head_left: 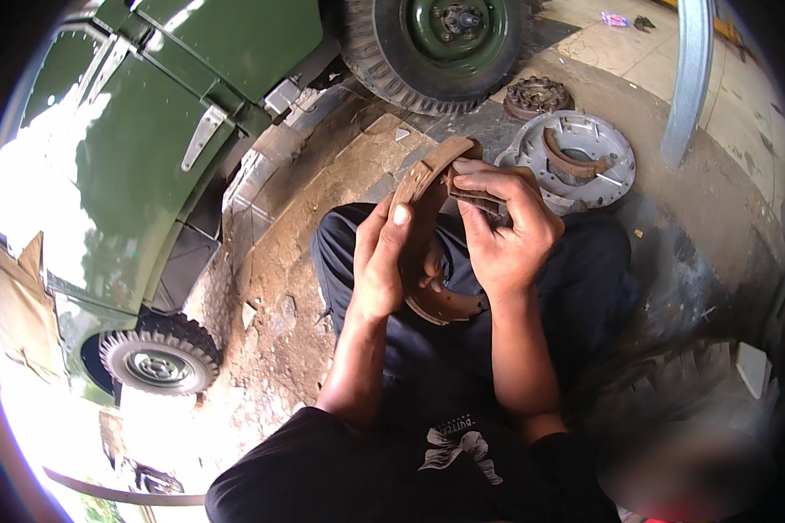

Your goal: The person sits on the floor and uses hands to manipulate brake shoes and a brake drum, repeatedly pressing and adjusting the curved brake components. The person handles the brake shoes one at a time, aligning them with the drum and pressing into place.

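A curved, rust-brown brake shoe (420, 179) stands on edge over my lap, its arc bulging to the left. My left hand (377, 261) grips its lining side, the thumb pressed flat on the outer face. Inside the curve near the upper end, my right hand (516, 222) pinches a small, dark brown folded piece (478, 200) that looks like sandpaper. My right fingers cover part of it, so I cannot tell whether it touches the shoe. The lower end of the shoe comes down between my wrists.
A round grey metal housing (621, 148) lies ahead on the right, with another brake shoe (571, 164) in it. Beyond sits a rusty round hub part (538, 96). A green vehicle (148, 166) with a big wheel (449, 52) stands left and ahead. A metal post (689, 78) rises at right.
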Available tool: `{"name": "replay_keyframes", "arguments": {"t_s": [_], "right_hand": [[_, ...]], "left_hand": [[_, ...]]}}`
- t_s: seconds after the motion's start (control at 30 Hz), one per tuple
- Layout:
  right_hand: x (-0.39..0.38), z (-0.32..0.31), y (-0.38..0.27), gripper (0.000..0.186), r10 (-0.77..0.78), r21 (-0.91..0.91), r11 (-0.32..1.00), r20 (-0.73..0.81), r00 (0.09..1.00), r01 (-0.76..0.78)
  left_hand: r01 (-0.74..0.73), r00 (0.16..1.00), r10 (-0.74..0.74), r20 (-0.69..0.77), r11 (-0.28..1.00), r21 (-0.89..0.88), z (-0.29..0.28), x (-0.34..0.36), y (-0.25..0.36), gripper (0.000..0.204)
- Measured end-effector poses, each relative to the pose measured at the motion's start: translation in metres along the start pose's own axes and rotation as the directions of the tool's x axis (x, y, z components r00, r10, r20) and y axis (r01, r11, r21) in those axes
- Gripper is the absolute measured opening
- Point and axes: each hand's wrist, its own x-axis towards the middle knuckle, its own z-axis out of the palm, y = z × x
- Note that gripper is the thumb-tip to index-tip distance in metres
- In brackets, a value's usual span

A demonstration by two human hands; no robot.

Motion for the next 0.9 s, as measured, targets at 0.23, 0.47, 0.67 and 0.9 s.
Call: {"name": "replay_keyframes", "arguments": {"t_s": [0.23,0.47,0.67,0.9], "right_hand": [[0.003,-0.001,-0.014,0.022,-0.079,0.008,0.997,0.152,0.985,0.079],[-0.001,0.005,-0.014,0.025,0.0,0.032,0.999,0.062,0.998,-0.002],[0.0,0.002,-0.008,0.025,0.014,0.001,1.0,0.115,0.993,-0.014],[0.003,-0.007,-0.011,0.02,-0.016,-0.044,0.999,0.233,0.972,0.027]], "left_hand": [[-0.035,0.999,0.034,-0.026,0.999,-0.027,-0.008,-0.003,0.017,0.054],[0.01,1.0,-0.01,0.0,0.996,-0.084,-0.005,-0.007,0.011,0.058],[0.06,0.998,-0.062,-0.011,0.989,-0.135,-0.003,-0.003,0.005,0.055],[0.024,0.998,-0.029,-0.054,0.996,-0.085,0.0,-0.001,0.004,0.054]]}}
